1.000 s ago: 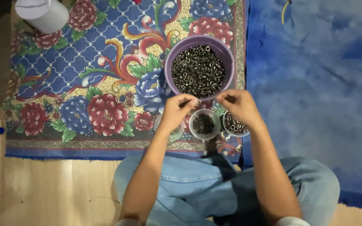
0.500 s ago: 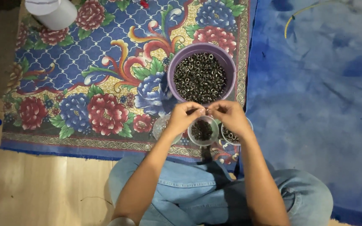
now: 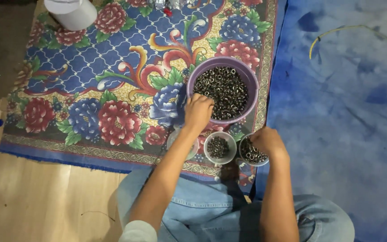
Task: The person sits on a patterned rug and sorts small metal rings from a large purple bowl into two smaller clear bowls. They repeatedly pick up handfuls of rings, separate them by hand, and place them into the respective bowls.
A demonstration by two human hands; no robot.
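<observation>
Your left hand (image 3: pixel 199 112) reaches into the round purple plastic bowl (image 3: pixel 247 76) full of small dark metal rings (image 3: pixel 225 89), fingers curled down into the heap at its near-left edge; whether they pinch any rings you cannot tell. Your right hand (image 3: pixel 267 141) sits well apart from it, fingers bent over the rightmost small clear plastic cup (image 3: pixel 251 154), which holds more of the rings. A second clear cup (image 3: pixel 219 148) with rings stands just beside it, between your two forearms, and a third cup (image 3: pixel 175 140) peeks out under your left wrist. All of this rests on the flowered blue and red woven mat (image 3: pixel 113 89), with a white cylindrical container (image 3: pixel 72 13) at its far corner
</observation>
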